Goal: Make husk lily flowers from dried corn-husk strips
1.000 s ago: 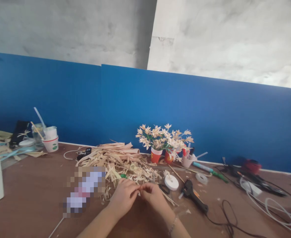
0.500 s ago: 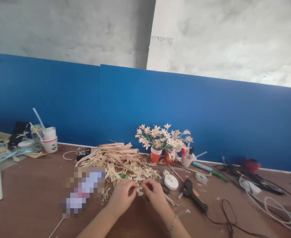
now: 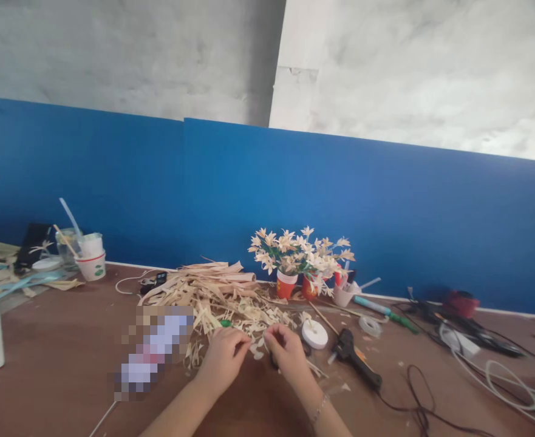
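Together, two hands work at the desk (image 3: 57, 358): left hand (image 3: 224, 358) and right hand (image 3: 288, 352) each pinch small pale petals (image 3: 255, 350) between them. Two red cups (image 3: 286, 285) behind hold flowers (image 3: 301, 249).

The table (image 3: 57, 358) was a reddish brown, and the backboard (image 3: 231, 188) behind it was a solid deep blue under a mottled grey-white wall (image 3: 158, 54). The pile of strips (image 3: 217, 294) was pale straw-tan all over. The flowers (image 3: 299, 249) were cream with green stems, sitting in red cups (image 3: 286, 285) with white rims. The tape roll (image 3: 315, 334) was plain white, the glue gun (image 3: 353, 355) black, and the far-left cup (image 3: 93, 265) white with a red band and a green mark.
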Tool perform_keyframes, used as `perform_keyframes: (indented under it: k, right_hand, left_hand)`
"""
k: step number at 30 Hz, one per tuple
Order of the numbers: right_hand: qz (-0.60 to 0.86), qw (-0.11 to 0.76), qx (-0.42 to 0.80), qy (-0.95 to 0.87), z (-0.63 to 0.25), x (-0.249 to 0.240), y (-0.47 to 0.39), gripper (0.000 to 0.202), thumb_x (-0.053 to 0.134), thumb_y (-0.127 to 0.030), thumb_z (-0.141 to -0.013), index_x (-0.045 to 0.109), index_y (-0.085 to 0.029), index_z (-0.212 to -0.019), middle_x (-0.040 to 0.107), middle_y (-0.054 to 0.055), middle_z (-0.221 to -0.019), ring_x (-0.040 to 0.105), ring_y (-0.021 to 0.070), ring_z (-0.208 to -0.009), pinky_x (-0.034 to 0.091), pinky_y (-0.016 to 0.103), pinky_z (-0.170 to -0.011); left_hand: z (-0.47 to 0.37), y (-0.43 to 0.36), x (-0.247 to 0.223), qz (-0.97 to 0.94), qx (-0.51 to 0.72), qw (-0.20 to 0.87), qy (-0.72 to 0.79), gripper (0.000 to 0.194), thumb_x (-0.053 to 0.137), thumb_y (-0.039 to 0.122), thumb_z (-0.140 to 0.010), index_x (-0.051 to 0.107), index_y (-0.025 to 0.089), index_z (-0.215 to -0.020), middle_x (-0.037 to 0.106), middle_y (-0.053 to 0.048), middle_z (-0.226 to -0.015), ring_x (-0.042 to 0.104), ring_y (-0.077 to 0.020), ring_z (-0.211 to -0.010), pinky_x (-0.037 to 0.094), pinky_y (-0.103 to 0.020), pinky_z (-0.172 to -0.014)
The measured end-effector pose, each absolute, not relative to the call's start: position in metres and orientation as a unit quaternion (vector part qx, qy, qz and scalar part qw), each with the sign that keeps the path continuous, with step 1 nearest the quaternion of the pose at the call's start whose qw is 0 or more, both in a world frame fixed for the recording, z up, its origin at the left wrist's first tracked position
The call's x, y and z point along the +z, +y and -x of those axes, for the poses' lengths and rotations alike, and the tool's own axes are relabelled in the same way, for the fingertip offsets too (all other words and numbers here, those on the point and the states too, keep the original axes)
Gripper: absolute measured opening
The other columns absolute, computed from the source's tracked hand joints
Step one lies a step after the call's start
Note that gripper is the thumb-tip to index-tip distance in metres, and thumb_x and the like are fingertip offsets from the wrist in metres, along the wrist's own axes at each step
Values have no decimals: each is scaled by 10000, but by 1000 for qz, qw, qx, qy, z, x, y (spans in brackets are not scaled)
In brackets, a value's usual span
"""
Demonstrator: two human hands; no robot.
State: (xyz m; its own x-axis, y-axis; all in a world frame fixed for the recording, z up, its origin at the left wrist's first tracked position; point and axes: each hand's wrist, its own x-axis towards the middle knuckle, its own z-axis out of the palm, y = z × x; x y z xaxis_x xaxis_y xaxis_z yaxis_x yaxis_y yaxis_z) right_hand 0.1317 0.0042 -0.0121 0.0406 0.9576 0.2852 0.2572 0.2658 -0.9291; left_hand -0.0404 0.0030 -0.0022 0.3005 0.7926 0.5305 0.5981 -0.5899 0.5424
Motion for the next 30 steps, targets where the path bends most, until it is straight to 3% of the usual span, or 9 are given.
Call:
perform_keyframes:
  k: [6,10,12,15,18,21,26,30]
  right_hand:
    - [510,534,310,-598,-134,-18,8,323,550,-493,-751,553,-177,-684,477,-34,-496,442,120,-477,351,218,-462]
    - [516,539,291,-599,-134,-16,7,287,529,-451,-775,554,-173,-710,508,-19,-539,462,132,-505,373,233,-494]
    - [524,539,268,-602,-133,-12,4,258,506,-413,-799,550,-168,-730,528,-5,-583,479,139,-538,386,239,-524]
    - [527,531,218,-627,-127,-4,-4,205,478,-341,-829,544,-167,-744,548,13,-640,496,146,-587,390,240,-560]
    - [508,499,177,-679,-120,2,-12,152,468,-259,-838,542,-172,-738,542,10,-658,486,134,-585,376,228,-558]
    - [474,447,156,-742,-116,5,-17,117,467,-178,-834,541,-179,-743,540,6,-689,489,126,-608,377,217,-575]
    - [449,389,101,-798,-118,8,-20,91,470,-123,-829,525,-192,-807,566,28,-794,531,149,-722,419,237,-651]
    - [399,394,65,-825,-118,16,-26,122,436,-112,-843,517,-198,-872,548,98,-1109,519,192,-1022,421,307,-861]
  left_hand:
    - [39,5,-4,-792,409,120,437,147,520,172,-807,611,205,-696,647,-10,-697,587,-182,-704,415,-329,-721]
    - [43,7,1,-746,487,63,450,126,568,209,-762,610,204,-880,642,-65,-913,570,-229,-894,420,-364,-804]
    - [45,6,4,-725,509,46,462,104,558,248,-771,604,188,-842,619,-71,-891,554,-230,-894,414,-355,-803]
    - [43,6,3,-735,459,120,484,315,466,337,-835,535,177,-573,527,-8,-599,522,-167,-639,395,-273,-635]
    - [38,7,-1,-714,420,257,497,438,396,413,-856,473,175,-497,420,34,-472,443,-125,-502,325,-237,-519]
    - [36,10,-3,-669,437,343,493,372,432,410,-821,516,167,-551,431,44,-490,436,-122,-512,320,-229,-516]
    - [39,14,0,-643,437,398,486,232,486,326,-737,527,163,-577,452,46,-520,428,-120,-534,332,-226,-530]
    - [39,15,-4,-683,398,423,444,184,488,252,-683,464,172,-520,398,59,-505,385,-104,-528,306,-217,-519]
